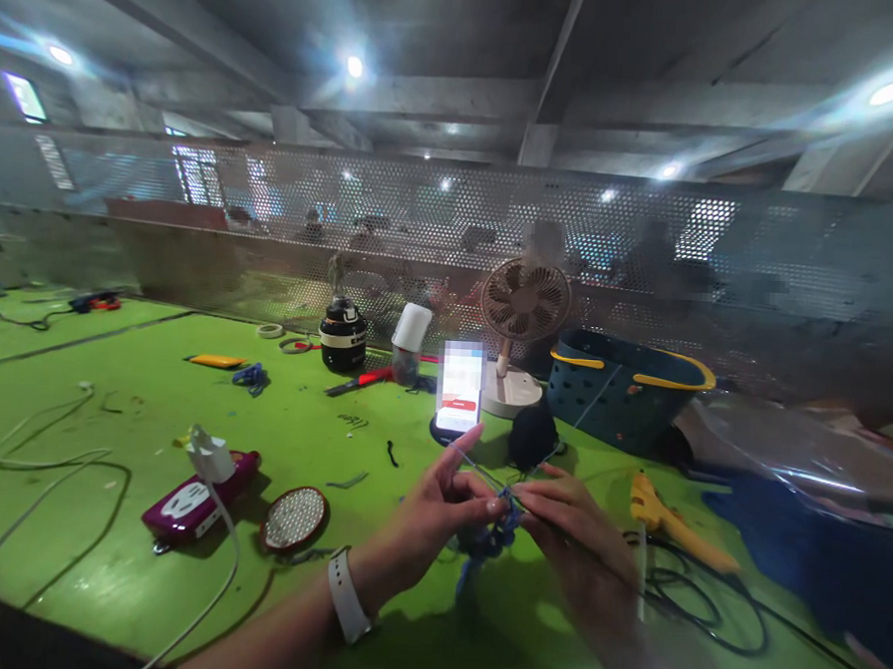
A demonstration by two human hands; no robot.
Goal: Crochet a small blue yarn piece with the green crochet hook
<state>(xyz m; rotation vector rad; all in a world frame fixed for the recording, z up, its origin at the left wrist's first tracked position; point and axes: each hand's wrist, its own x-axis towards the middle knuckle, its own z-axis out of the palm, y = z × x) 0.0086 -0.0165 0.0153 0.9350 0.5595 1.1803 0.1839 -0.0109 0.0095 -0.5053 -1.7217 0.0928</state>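
A small piece of blue crocheted yarn (pixel 489 542) is held between my two hands above the green table. My left hand (pixel 431 513), with a white band on its wrist, pinches the piece while its index finger points up, a strand of yarn running from it. My right hand (pixel 575 531) is closed at the other side of the piece, its fingertips together. Whether a hook is in those fingers I cannot make out. Just beyond the hands sits a dark ball of yarn (pixel 533 437), beside a lit phone (pixel 460 390) propped upright on a stand.
A fan (pixel 524 304) and a dark basket with yellow handles (pixel 600 397) stand at the back. Right of my hands lies a yellow glue gun (pixel 680 526) with its cord. To the left are a purple power bank (pixel 202 496), a studded round disc (pixel 294 519) and white cables.
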